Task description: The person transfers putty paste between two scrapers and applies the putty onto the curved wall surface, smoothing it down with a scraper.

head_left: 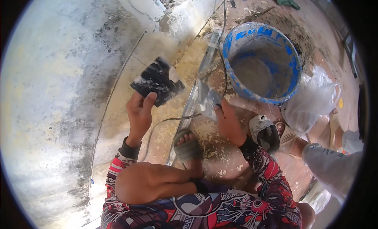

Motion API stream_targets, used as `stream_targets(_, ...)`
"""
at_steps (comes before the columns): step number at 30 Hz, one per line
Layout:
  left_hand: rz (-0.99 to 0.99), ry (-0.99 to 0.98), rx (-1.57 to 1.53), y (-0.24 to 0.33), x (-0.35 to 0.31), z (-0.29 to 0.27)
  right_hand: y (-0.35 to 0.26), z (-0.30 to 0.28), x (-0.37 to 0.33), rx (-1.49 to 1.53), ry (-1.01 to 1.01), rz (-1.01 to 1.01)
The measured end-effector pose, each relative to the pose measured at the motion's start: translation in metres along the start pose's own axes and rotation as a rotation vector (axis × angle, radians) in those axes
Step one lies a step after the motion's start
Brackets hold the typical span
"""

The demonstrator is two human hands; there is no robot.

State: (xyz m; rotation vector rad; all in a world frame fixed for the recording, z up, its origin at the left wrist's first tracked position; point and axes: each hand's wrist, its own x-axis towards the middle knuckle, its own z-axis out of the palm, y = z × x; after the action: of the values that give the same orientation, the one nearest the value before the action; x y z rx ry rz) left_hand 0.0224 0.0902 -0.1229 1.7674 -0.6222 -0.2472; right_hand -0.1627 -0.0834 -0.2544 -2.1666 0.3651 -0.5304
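My left hand pinches the lower edge of a dark, flat square plate smeared with pale paste, one notch or pale patch showing near its right corner. It is held up in front of the stained wall. In my right hand is a wide-bladed scraper, slightly blurred, its grey blade tilted toward the plate but apart from it. Fingers cover most of its handle. Beyond my right hand stands a blue bucket, its inside coated with grey paste.
A metal channel and a dark cable run along the blotched floor. To the right are a white plastic bag, a crumpled white-and-dark container and another person's sandalled foot. My slippered foot rests below.
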Motion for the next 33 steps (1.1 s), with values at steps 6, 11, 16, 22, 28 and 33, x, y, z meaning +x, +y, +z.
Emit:
stream_targets(6,0.424,-0.142,0.562,0.000,-0.014,0.016,-0.031,-0.005,0.022,1.141,0.044,0.560)
stream_targets(11,0.522,-0.292,0.709,-0.021,-0.030,0.020,-0.028,-0.010,0.027,1.454,0.103,0.500)
stream_targets(16,0.550,-0.334,0.841,-0.071,-0.030,-0.010,-0.036,-0.021,0.034,1.408,0.152,0.419)
stream_targets(22,-0.263,-0.025,0.180,-0.032,-0.036,0.000,-0.028,-0.023,0.030,0.975,0.184,0.398)
stream_targets(28,-0.360,-0.074,-0.074,-0.038,-0.042,0.015,-0.052,-0.017,0.023,0.590,0.134,0.168)
stream_targets(33,-0.332,-0.065,0.019,-0.032,-0.039,0.015,-0.049,-0.019,0.024,0.501,0.195,0.107)
